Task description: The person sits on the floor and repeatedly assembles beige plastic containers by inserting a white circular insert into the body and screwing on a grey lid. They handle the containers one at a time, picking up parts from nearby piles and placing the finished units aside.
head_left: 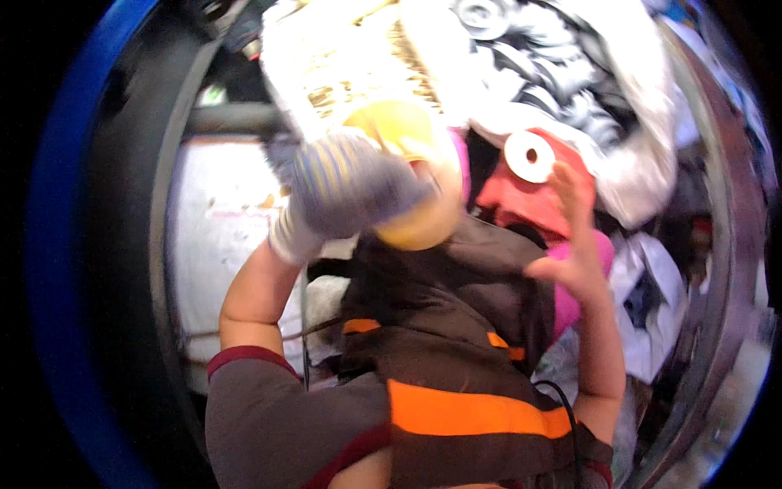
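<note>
My left hand (pixel 346 191), in a grey knit glove with yellow stripes, is closed on a yellow round piece (pixel 423 224) in front of my lap. Motion blurs both, and the glove covers part of the piece, so its exact kind is unclear. My bare right hand (pixel 577 257) is raised at the right, thumb and fingers apart, with nothing in it. Just beyond its fingertips, a white ring with a dark centre hole (pixel 521 161) lies on a red cloth or bag (pixel 517 200).
At the far right a white sack (pixel 643 175) holds many grey and white rings (pixel 562 69). Another pale sack (pixel 285 61) with yellowish pieces stands at the far middle. A white panel (pixel 216 236) lies left, beside a dark metal frame (pixel 167 212). A dark cable (pixel 562 391) crosses my apron.
</note>
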`<action>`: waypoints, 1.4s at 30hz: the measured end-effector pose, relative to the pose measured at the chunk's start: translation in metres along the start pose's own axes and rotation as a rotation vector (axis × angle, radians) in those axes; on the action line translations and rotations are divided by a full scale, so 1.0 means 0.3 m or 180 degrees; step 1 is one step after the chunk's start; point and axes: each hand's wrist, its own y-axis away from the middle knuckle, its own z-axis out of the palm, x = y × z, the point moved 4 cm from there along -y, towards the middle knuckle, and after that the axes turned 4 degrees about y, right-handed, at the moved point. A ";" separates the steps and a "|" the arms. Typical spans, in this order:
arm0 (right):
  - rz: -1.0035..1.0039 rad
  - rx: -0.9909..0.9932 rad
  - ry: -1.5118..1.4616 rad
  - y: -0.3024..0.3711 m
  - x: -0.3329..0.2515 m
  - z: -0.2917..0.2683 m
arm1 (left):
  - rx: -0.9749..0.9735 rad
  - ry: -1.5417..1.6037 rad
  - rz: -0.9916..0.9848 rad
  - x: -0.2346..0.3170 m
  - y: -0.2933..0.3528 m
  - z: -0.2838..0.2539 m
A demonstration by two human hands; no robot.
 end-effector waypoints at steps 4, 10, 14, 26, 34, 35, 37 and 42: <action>0.0194 -0.0269 -0.0738 0.075 -0.099 0.070 | -0.0560 0.1646 0.0546 0.261 -0.192 -0.059; 0.0444 0.0405 -0.0724 0.243 -0.012 0.006 | 0.0223 0.2479 -0.0015 0.193 -0.270 -0.015; 0.0833 -0.0079 -0.0511 0.291 -0.053 -0.008 | -0.0534 0.2544 0.0106 0.361 -0.374 0.064; -0.0627 0.0323 -0.0473 0.259 -0.059 -0.021 | -0.1431 0.4241 -0.0538 0.400 -0.259 0.227; 0.0170 0.0961 -0.1196 0.409 0.108 0.013 | 0.0947 0.1904 -0.2197 -0.429 -0.144 0.132; 0.0490 0.0844 -0.0986 0.405 0.098 0.013 | 0.0198 -0.0498 -0.2013 -0.411 -0.195 0.152; 0.1099 0.0649 -0.0571 0.316 0.052 0.002 | -0.0099 -0.0292 -0.1463 -0.296 -0.270 0.224; 0.1012 0.1649 -0.0727 0.366 0.175 -0.102 | -0.2520 0.3595 -0.0772 0.358 -0.234 0.407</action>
